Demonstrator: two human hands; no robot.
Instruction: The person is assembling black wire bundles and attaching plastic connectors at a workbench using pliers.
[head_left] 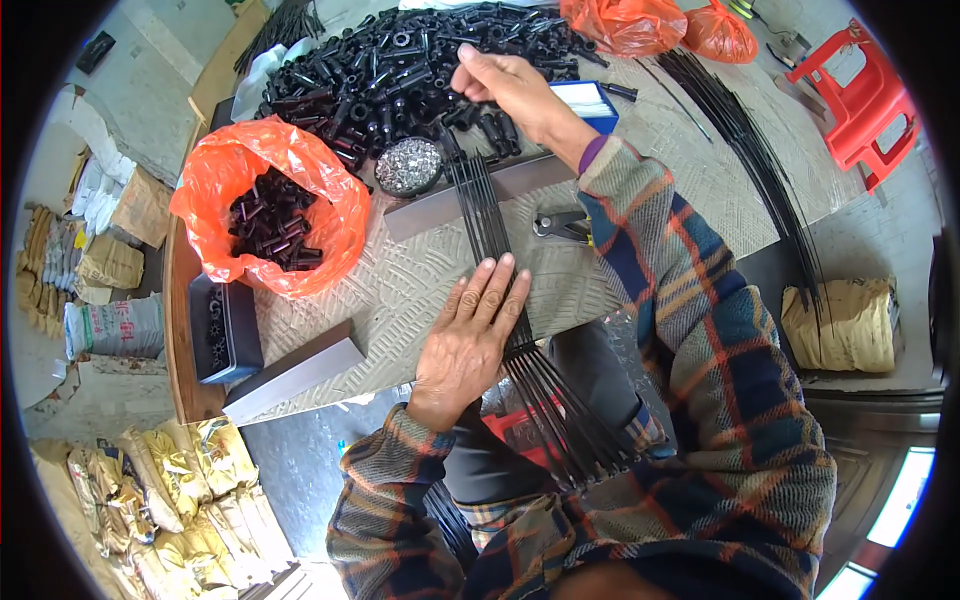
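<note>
My left hand (pixel 465 335) lies flat with its fingers stretched out across a row of long thin black rods (pixel 482 215), pressing them to the table near its front edge. The rods' near ends fan out over my lap. Beyond their far ends, my right hand (pixel 520 95) hovers with curled fingers over a heap of black tubular parts (pixel 370 70); what it pinches, if anything, is hidden. A round black dish of small shiny metal pieces (pixel 408 165) stands left of the rods. Under them runs a grey metal bar (pixel 425 213).
Pliers (pixel 562 227) lie right of the rods, near a blue box (pixel 600 122). An orange bag (pixel 340 235) with dark parts stands at left, by a dark bin (pixel 225 330) and another metal bar (pixel 295 375). More rods (pixel 760 165) overhang the right edge, near a red stool (pixel 860 100).
</note>
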